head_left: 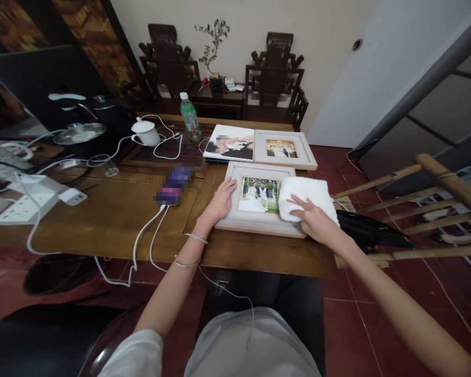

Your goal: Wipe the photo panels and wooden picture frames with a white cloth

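A light wooden picture frame (267, 226) with a photo of two people lies flat near the table's front edge. My left hand (221, 201) holds its left side, fingers curled over the rim. On the frame's right side, my right hand (312, 214) presses a folded white towel (308, 191), two fingers stretched over it. The towel covers the frame's right part and reaches past its edge. Just behind lie a second pale frame (308, 152) with a photo and a white-edged photo album or panel (231, 139), its picture partly blurred.
A phone (175, 186) with charging cables lies to the left. Beyond it stand a green bottle (191, 118), a lidded white cup (146, 132) and a dark pot (80, 139). White power strips (29, 201) sit far left. A bamboo rack (427, 183) stands right of the table.
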Demonstrator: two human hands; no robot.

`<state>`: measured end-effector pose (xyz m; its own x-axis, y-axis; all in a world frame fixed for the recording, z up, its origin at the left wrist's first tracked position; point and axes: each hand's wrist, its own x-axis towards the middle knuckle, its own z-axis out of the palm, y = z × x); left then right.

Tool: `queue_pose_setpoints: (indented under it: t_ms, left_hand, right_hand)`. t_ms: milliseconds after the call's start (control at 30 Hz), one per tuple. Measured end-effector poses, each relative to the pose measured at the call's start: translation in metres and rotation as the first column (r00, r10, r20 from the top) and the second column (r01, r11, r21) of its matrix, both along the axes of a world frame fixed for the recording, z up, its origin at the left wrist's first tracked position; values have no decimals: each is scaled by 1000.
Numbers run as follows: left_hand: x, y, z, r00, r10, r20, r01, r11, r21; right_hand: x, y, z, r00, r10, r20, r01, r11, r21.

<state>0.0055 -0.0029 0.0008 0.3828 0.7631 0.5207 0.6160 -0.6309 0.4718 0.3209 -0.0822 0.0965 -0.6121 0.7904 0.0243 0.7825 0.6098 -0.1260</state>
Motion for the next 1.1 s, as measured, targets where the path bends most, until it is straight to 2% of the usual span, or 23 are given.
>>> queue_pose_setpoints:
  t_ms: [167,300,433,600,700,800,933,1100]
  left_hand:
    - [-1,1,-1,1000,-5,1,5,1000,8]
    - [1,2,-3,999,9,37,-10,1000,17]
    - [3,2,-5,997,30,70,-31,999,17]
    - [6,0,-4,995,48,87,-47,999,-13]
    - [8,-1,-5,993,60,100,-59,998,-16]
    - [8,-2,-5,992,70,108,-68,997,-30]
    - [7,-2,-4,994,54,93,-53,998,-19]
    - [4,-1,-3,996,30,87,-28,999,-19]
  right_hand:
    - [-6,57,-4,995,-70,72,63,994,93]
    - [-11,81,-11,988,-110,106,93,984,153]
    - [-15,65,-9,985,-107,138,84,983,160]
    - [-19,4,4,987,-51,155,42,997,58]
    - [-24,-35,11,990,-72,124,73,997,-1]
    - [-38,-57,16,992,-71,99,78,995,-66]
    - [-69,-49,14,999,1,45,3,996,-87]
    - [-85,8,-2,996,-23,84,21,999,29]
